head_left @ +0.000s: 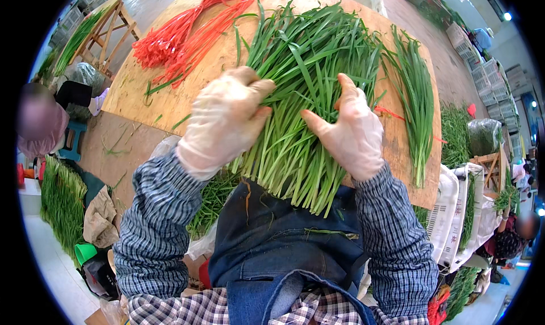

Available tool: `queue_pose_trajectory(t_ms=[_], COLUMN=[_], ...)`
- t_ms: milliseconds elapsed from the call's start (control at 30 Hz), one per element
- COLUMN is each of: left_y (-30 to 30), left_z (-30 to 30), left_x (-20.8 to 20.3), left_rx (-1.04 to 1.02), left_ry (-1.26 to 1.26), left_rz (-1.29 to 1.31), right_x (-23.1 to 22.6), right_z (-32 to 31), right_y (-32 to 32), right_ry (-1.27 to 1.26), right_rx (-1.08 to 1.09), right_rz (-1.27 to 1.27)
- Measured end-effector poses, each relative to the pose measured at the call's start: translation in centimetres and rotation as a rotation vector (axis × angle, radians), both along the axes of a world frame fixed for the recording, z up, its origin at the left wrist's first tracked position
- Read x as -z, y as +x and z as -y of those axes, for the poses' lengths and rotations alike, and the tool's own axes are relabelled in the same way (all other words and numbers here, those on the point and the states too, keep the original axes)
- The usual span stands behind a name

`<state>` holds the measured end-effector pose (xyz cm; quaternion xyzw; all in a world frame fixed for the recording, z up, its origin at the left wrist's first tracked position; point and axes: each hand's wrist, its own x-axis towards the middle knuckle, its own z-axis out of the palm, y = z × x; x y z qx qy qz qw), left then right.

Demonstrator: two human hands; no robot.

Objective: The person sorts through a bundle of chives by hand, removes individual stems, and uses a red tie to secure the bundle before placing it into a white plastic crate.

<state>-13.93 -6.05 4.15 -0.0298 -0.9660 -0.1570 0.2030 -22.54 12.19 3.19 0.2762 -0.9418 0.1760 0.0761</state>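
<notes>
A wide heap of garlic chives [318, 58] lies on the wooden board in front of me, leaves pointing away and pale stems [284, 166] toward my apron. My left hand [224, 117], in a thin whitish glove, rests at the heap's left edge. Its fingers are curved, with the thumb and forefinger tips apart. On the right side of the stems is my right hand [352, 129], gloved too. Its thumb and forefinger are spread wide over the chives; the other fingers are partly hidden. A smaller chive bunch [417, 103] lies apart at the board's right.
Red plastic strips [181, 38] lie at the wooden board's [128, 92] far left. White crates [443, 217] stand beyond its right edge. More greens [57, 200] lie on the floor at left, near a seated person [42, 126] and a blue stool [72, 140]. Another person is at far right.
</notes>
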Motion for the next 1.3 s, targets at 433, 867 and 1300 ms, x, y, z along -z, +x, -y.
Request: queue_pose_trajectory(t_ms=[433, 867, 1300], left_y=[-4.5, 4.2, 7.6], left_z=[2.5, -4.5, -4.6], left_x=[3.7, 0.5, 3.2], left_rx=[-0.179, 0.354, 0.302], left_ry=[0.625, -0.037, 0.120], left_rz=[0.020, -0.052, 0.112], right_x=[3.4, 2.2, 4.3], right_z=[-2.7, -5.0, -0.3], right_y=[-1.1, -1.3, -4.5], right_ry=[-1.138, -0.635, -0.186], right_rx=[0.238, 0.187, -0.569], right_rz=[0.558, 0.025, 0.088])
